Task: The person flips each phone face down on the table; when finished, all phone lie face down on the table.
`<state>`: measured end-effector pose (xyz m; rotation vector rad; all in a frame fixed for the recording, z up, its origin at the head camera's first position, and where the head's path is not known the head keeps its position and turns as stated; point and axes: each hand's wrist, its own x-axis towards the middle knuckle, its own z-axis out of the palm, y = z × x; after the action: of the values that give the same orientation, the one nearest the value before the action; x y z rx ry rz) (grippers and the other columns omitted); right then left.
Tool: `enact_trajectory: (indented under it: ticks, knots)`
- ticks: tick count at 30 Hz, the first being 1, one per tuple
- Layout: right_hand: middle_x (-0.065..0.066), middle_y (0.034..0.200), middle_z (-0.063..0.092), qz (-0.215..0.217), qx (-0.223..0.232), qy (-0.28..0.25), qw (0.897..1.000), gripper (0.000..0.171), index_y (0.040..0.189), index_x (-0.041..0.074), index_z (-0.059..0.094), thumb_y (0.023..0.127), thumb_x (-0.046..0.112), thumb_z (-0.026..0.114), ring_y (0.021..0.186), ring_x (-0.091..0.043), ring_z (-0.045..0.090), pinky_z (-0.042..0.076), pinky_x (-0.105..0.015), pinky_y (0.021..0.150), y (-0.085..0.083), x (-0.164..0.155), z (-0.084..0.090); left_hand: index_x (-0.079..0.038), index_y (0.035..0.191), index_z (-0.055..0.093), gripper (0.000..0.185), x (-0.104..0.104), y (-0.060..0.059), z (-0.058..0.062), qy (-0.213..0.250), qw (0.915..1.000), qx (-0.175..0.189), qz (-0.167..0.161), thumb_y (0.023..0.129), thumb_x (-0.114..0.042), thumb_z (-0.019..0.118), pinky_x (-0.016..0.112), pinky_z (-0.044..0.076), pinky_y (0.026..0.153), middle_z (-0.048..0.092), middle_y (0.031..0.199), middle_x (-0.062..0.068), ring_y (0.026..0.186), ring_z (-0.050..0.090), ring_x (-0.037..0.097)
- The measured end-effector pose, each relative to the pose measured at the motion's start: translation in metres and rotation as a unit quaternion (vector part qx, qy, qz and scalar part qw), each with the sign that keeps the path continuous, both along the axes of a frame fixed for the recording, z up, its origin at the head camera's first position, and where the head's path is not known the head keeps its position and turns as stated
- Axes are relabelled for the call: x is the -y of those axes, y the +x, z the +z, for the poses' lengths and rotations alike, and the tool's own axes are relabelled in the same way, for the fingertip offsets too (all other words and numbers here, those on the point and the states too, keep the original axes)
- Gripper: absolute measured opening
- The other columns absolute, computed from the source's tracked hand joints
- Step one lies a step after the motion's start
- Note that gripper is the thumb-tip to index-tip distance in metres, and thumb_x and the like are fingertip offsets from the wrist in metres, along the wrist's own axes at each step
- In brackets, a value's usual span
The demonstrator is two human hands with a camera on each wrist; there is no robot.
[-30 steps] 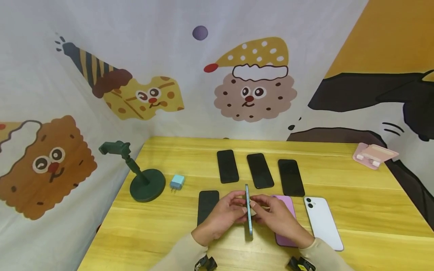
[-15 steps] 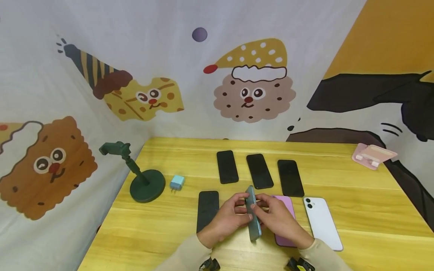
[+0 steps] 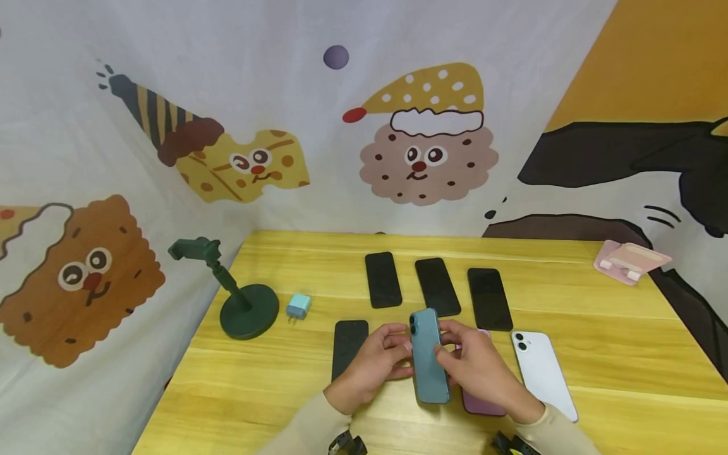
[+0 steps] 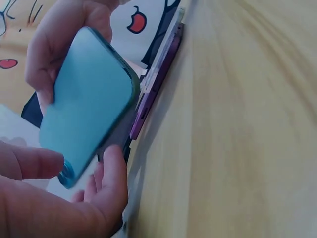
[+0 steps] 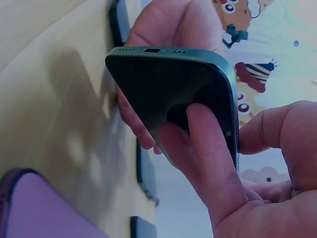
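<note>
Both hands on the teal phone point(image 3: 429, 357), held just above the tabletop point(image 3: 597, 354), back side up w/ camera end away from the person. Left hand point(image 3: 372, 370) pinches its left edge, right hand point(image 3: 480, 373) clamps the right edge w/ fingers point(image 5: 208, 144) under the screen side. Step looks like flipping/inspecting the phone mid-row. Next prob needs a free slot btwn the black phone point(image 3: 348, 344) and the purple phone point(image 3: 483, 404), set down flat.
</note>
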<state>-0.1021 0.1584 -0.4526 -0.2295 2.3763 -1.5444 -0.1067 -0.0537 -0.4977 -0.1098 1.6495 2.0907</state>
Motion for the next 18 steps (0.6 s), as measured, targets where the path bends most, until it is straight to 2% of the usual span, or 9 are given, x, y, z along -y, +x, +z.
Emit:
enact_trajectory:
  ticks: [4, 8, 13, 18]
  knots:
    - [-0.02, 0.12, 0.075, 0.006, -0.013, 0.0, 1.0, 0.046, 0.144, -0.001, 0.057, 0.1, 0.01, 0.066, 0.078, -0.017, 0.075, 0.062, -0.043, 0.053, 0.004, -0.001, 0.008, -0.005, 0.143, 0.055, 0.037, 0.003, -0.001, 0.001, 0.012, 0.9996, 0.011, -0.023, 0.107, -0.013, 0.063, 0.036, 0.064, 0.077, 0.067, 0.119, 0.011, 0.095, 0.07, 0.018]
    - [-0.019, 0.119, 0.075, 0.012, -0.018, -0.005, 1.0, 0.045, 0.144, 0.001, 0.057, 0.101, 0.01, 0.066, 0.077, -0.017, 0.076, 0.062, -0.043, 0.054, 0.007, 0.001, 0.013, -0.007, 0.14, 0.057, 0.034, 0.004, 0.0, 0.001, 0.021, 0.9989, 0.012, -0.041, 0.107, -0.014, 0.062, 0.037, 0.064, 0.075, 0.069, 0.114, 0.008, 0.095, 0.069, 0.017]
    - [-0.019, 0.117, 0.074, 0.02, -0.028, -0.011, 0.999, 0.044, 0.144, 0.001, 0.057, 0.101, 0.008, 0.065, 0.076, -0.017, 0.075, 0.062, -0.044, 0.053, 0.007, 0.001, 0.014, -0.008, 0.137, 0.059, 0.031, 0.004, 0.001, 0.002, 0.02, 0.999, 0.012, -0.039, 0.107, -0.012, 0.063, 0.037, 0.064, 0.073, 0.068, 0.107, 0.005, 0.091, 0.068, 0.017]
    - [-0.017, 0.112, 0.073, 0.01, -0.024, -0.017, 1.0, 0.045, 0.144, 0.001, 0.058, 0.101, 0.007, 0.066, 0.076, -0.017, 0.075, 0.062, -0.044, 0.053, 0.007, 0.001, 0.009, -0.009, 0.136, 0.061, 0.031, 0.005, 0.0, 0.003, -0.012, 0.9994, -0.002, -0.032, 0.105, -0.01, 0.065, 0.037, 0.064, 0.07, 0.069, 0.107, 0.007, 0.089, 0.068, 0.017]
